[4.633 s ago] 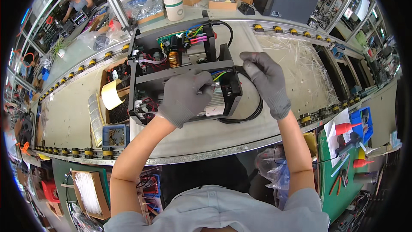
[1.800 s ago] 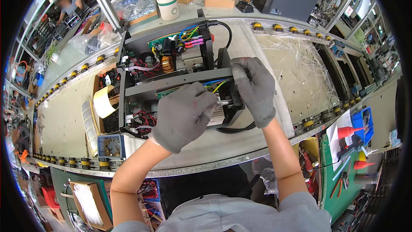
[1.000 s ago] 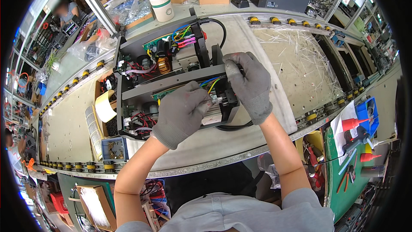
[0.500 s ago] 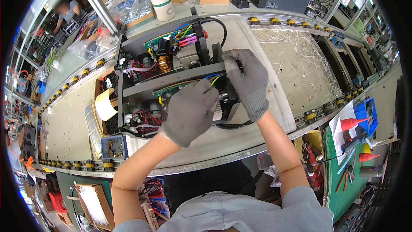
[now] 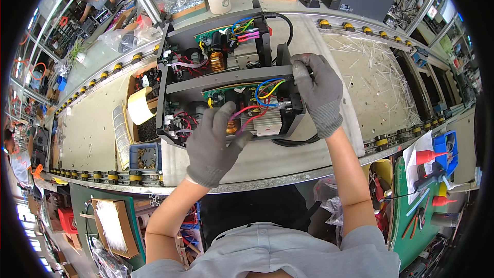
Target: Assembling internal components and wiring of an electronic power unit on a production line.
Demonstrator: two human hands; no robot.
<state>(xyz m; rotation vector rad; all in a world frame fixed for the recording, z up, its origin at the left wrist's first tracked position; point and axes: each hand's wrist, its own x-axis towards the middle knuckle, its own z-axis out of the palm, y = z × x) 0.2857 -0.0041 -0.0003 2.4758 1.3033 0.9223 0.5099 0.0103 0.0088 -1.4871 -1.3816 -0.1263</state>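
Two dark metal cases with open tops and circuit boards inside stand side by side. Over the near case (image 5: 215, 85), my gloved left hand (image 5: 213, 146) has its fingers apart. Red wires (image 5: 255, 115) with purple ends run between its thumb and fingers; they look loose, though contact with the thumb is hard to judge. My gloved right hand (image 5: 320, 92) grips the upper right corner of the near case, at its end panel. Blue and yellow-green wires (image 5: 271, 86) curve above a silver heat sink (image 5: 268, 123) there. The far case (image 5: 206, 27) has pink-sleeved wires and a copper coil.
Both cases rest on a pale board (image 5: 334, 139) on a roller conveyor. Left of them are a box of black parts (image 5: 145, 131) and a blue tray of small brass-coloured pieces (image 5: 145, 146). A lidded cup (image 5: 218, 2) stands behind. Tools lie on a green mat (image 5: 406, 257).
My left hand has drawn back leftward from the end panel and its fingers have spread, uncovering the red wires and heat sink. My right hand stays at the corner. The whole view has shifted.
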